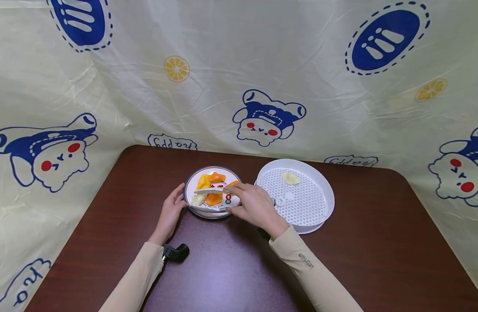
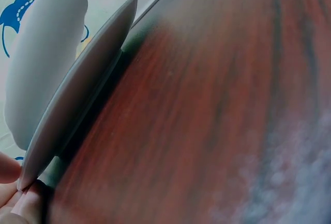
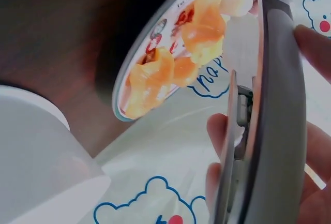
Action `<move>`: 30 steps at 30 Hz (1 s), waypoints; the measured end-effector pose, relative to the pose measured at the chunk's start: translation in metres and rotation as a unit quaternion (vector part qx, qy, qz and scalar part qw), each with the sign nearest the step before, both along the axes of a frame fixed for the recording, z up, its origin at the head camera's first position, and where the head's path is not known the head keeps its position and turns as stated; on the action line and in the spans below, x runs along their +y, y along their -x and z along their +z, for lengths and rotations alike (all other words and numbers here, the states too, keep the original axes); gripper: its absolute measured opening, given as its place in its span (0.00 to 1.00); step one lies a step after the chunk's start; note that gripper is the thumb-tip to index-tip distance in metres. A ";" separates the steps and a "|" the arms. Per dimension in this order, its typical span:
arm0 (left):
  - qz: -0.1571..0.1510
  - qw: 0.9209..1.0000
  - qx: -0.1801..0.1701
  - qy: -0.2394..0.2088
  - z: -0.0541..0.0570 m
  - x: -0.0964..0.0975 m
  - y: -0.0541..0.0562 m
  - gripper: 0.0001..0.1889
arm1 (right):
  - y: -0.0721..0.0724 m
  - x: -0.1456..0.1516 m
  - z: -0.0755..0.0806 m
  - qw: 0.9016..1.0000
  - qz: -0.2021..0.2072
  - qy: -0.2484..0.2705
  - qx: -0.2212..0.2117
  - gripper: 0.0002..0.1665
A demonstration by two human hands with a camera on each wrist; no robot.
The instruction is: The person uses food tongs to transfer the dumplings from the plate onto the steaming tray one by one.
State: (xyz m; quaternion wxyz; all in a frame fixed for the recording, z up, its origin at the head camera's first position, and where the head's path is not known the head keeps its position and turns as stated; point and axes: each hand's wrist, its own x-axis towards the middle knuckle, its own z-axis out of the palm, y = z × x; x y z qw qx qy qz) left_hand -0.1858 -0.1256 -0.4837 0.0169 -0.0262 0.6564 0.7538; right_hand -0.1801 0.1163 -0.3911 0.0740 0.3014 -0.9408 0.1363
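My left hand point(image 1: 173, 214) pinches the near-left rim of a round white plate point(image 1: 189, 184), thumb above and fingers below in the left wrist view. Orange and yellow pieces point(image 1: 214, 199) and a pale slice point(image 1: 198, 199) lie on the plate. My right hand point(image 1: 256, 207) grips a pair of pale tongs point(image 3: 279, 120), their spring hinge visible in the right wrist view. The tongs' two broad ends stand apart over the plate, near the pale slice. One end point(image 2: 49, 53) looms above the plate in the left wrist view. I cannot tell whether they touch the food.
Right of the plate stands a round white perforated tray point(image 1: 309, 203) with a raised rim, holding one pale slice point(image 1: 291, 178). My right hand is close to its left edge. The dark wooden table point(image 1: 223, 277) ends at a printed cloth backdrop point(image 1: 208, 108).
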 end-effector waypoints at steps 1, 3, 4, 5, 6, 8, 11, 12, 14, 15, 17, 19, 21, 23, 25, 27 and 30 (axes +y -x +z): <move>0.000 1.000 -0.001 0.001 0.000 0.000 0.000 0.32 | 0.000 0.000 0.001 1.000 0.000 -0.001 0.000 0.27; 0.001 1.000 -0.001 0.001 0.001 0.000 0.001 0.32 | 0.000 0.000 0.001 1.000 -0.002 -0.003 -0.001 0.27; 0.002 1.000 -0.001 0.002 0.001 0.000 0.001 0.32 | 0.000 0.000 0.001 1.000 -0.002 -0.002 0.000 0.27; 0.002 1.000 0.000 0.000 0.000 0.000 0.002 0.32 | 0.000 0.000 0.000 1.000 -0.003 0.000 0.000 0.26; 0.004 1.000 -0.001 0.001 0.000 0.000 0.002 0.32 | 0.000 -0.001 -0.001 1.000 -0.003 0.005 0.001 0.26; 0.006 1.000 -0.004 0.002 -0.001 0.000 0.002 0.32 | 0.001 0.000 -0.004 1.000 -0.003 0.018 0.003 0.25; 0.004 1.000 -0.007 0.008 -0.002 0.001 0.002 0.32 | 0.000 0.003 -0.010 0.999 -0.010 0.040 0.006 0.24; 0.005 1.000 -0.008 0.010 -0.002 0.001 0.002 0.32 | 0.000 0.005 -0.012 0.999 -0.013 0.048 0.008 0.24; 0.005 1.000 -0.008 0.011 -0.002 0.002 0.002 0.32 | 0.000 0.008 -0.014 0.998 -0.019 0.063 0.012 0.24; 0.005 1.000 -0.008 0.012 -0.002 0.002 0.002 0.32 | 0.000 0.010 -0.015 0.997 -0.022 0.072 0.011 0.24; 0.007 1.000 -0.005 0.010 -0.002 0.002 0.002 0.33 | -0.001 0.015 -0.014 0.996 -0.027 0.089 0.009 0.24; 0.008 1.000 -0.002 0.009 -0.002 0.002 0.002 0.33 | -0.002 0.019 -0.012 0.994 -0.030 0.106 0.005 0.24; 0.009 1.000 0.000 0.011 -0.001 0.003 0.001 0.33 | -0.003 0.024 -0.009 0.992 -0.034 0.119 0.002 0.25; 0.007 1.000 -0.002 0.016 -0.001 0.003 0.001 0.33 | -0.004 0.030 -0.004 0.991 -0.038 0.129 0.002 0.25; 0.006 1.000 -0.006 0.022 0.000 0.003 0.001 0.33 | -0.005 0.036 0.000 0.990 -0.041 0.134 0.007 0.26; 0.004 1.000 -0.011 0.024 0.000 0.002 0.001 0.33 | -0.005 0.043 0.004 0.989 -0.046 0.137 0.012 0.25; 0.004 1.000 -0.012 0.023 0.001 0.002 0.000 0.32 | -0.007 0.055 0.011 0.989 -0.056 0.137 0.027 0.25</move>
